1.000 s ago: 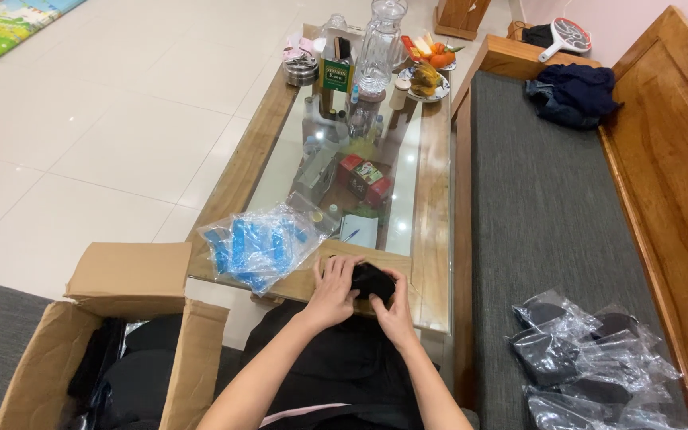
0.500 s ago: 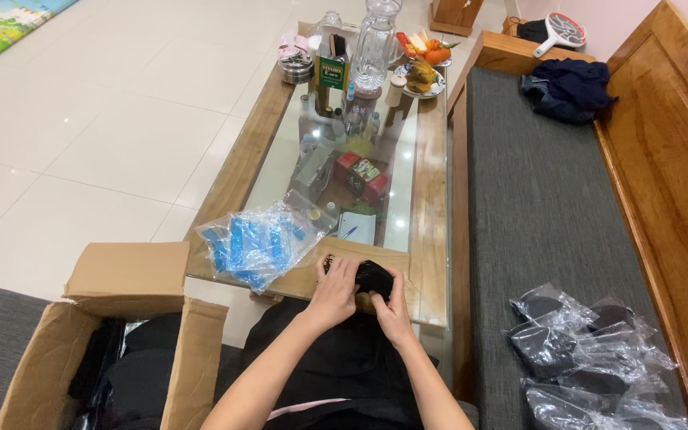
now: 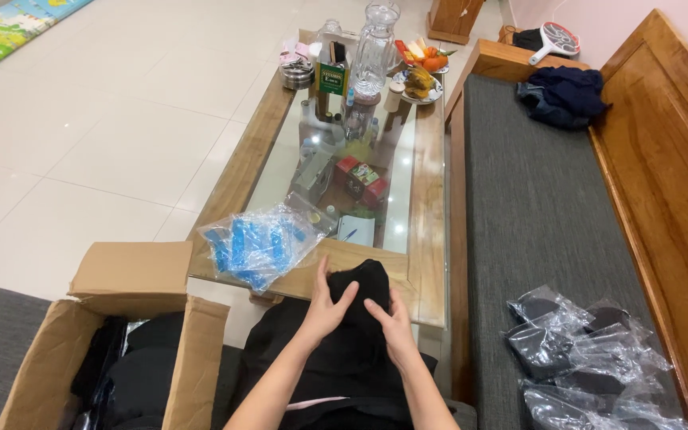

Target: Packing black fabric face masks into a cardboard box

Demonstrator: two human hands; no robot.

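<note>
My left hand [image 3: 326, 301] and my right hand [image 3: 394, 324] both press on a small black cloth item [image 3: 362, 288] that lies at the near edge of the glass-topped wooden coffee table [image 3: 431, 239]. The left hand's fingers are spread over its left side, while the right hand's fingers lie on its right side. More black fabric [image 3: 336, 366] hangs below it over my lap. Just left of my hands lies a clear plastic bag of blue pieces [image 3: 258, 243].
An open cardboard box [image 3: 97, 350] with dark items stands at lower left. Clear bags holding black items [image 3: 583, 350] lie on the grey bench cushion [image 3: 535, 207] at right. A glass pitcher [image 3: 376, 52], bottles and a fruit plate [image 3: 420, 76] crowd the table's far end.
The view has shifted slightly. My hands have flattened out on the black cloth item, which now lies spread wider on the table edge.
</note>
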